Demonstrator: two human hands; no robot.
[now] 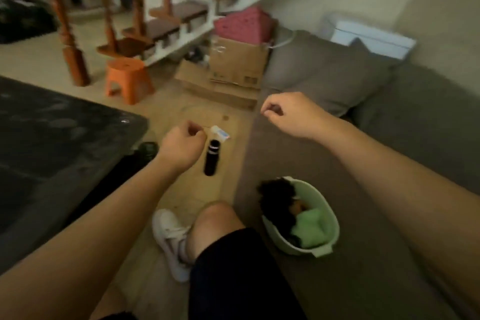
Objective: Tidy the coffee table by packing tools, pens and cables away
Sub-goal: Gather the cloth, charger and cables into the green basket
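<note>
My left hand (181,145) and my right hand (288,114) are raised in front of me, both with fingers curled and thumb against forefinger. A faint thin cord (206,126) seems to run from the left fingertips; blur hides most of it. The dark coffee table (65,138) lies to my left, and what shows of its top is bare. A pale green basket (328,215) sits on the grey sofa (337,280) by my right knee, holding dark bundled items and a green cloth.
A black bottle (211,157) and a small white packet (220,134) lie on the floor between table and sofa. Beyond are an orange stool (128,80), cardboard boxes (233,65), a pink basket (244,24) and wooden stairs (166,23). My white shoe (170,239) is on the floor.
</note>
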